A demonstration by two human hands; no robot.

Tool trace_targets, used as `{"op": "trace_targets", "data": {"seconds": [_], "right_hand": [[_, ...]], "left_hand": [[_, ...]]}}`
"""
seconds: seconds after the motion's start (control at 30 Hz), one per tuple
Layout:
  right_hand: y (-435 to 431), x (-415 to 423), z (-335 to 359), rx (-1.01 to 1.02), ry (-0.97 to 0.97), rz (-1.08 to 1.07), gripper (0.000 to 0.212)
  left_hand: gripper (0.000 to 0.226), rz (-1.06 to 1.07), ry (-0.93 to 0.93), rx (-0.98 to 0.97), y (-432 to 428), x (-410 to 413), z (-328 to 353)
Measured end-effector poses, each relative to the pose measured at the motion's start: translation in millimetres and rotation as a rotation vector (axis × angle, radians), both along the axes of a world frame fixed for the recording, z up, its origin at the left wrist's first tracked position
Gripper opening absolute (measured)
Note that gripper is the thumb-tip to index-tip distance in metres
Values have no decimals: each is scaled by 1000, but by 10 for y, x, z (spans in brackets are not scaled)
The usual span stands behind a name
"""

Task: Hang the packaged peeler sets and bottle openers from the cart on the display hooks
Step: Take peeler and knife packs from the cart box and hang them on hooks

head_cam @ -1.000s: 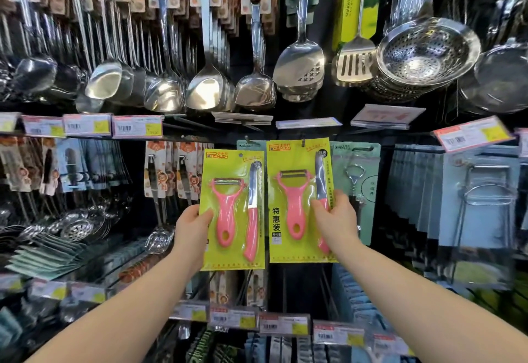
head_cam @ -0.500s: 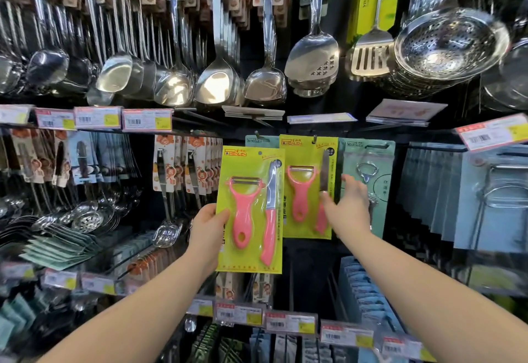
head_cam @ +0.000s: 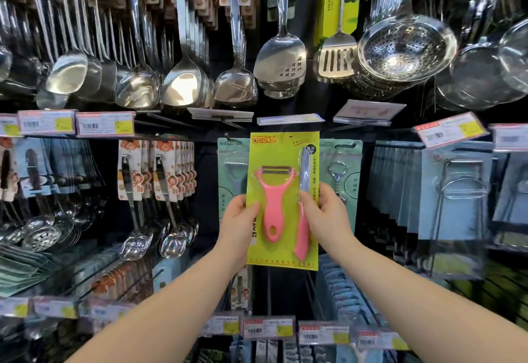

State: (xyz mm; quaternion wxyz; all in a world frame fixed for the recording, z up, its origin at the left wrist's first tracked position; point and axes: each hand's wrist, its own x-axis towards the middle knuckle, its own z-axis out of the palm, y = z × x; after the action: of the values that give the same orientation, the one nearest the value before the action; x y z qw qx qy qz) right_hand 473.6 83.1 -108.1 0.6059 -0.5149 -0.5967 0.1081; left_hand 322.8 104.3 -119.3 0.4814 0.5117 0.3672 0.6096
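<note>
Single camera, riding on the person's head. It is looking forward into the display wall (head_cam: 206,162), fairly level: steel ladles (head_cam: 68,74) are hanging across the top of the frame, price labels (head_cam: 268,328) are running along the bottom. It is sitting close in; both forearms (head_cam: 160,305) are reaching in from the lower corners, and the left hand (head_cam: 238,219) and right hand (head_cam: 328,214) are holding the peeler set (head_cam: 281,151) at centre. The wide lens is bowing the edges.

Bare forearms, bare unadorned hands (head_cam: 238,219) (head_cam: 328,217)
</note>
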Motion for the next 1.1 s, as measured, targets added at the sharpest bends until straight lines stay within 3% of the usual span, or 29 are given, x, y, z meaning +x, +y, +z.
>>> {"op": "trace_targets", "data": {"seconds": [0.13,0.23,0.3,0.43,0.6,0.77,0.93,1.1], "right_hand": [[74,80,59,-48,-34,-29,15],[99,77,67,-74,-34,-21,31],[94,77,56,-54,-37,-22,11],[100,56,31,-42,-44,9,2],[227,90,8,-57,-41,-8,49],[310,123,-2,-84,-59,-35,31],[445,166,70,-178,-95,-33,27],[629,215,133,-301,-113,-37,41]], "left_hand": [[6,-9,2,8,27,59,34],[7,-9,-11,23,40,66,23],[9,1,-16,50,51,53,-8],[11,17,-13,73,38,22,-46],[10,20,-25,33,56,62,-21],[8,40,4,-19,142,83,-24],[15,155,247,19,313,75,-28],[0,196,354,19,510,100,42]]}}
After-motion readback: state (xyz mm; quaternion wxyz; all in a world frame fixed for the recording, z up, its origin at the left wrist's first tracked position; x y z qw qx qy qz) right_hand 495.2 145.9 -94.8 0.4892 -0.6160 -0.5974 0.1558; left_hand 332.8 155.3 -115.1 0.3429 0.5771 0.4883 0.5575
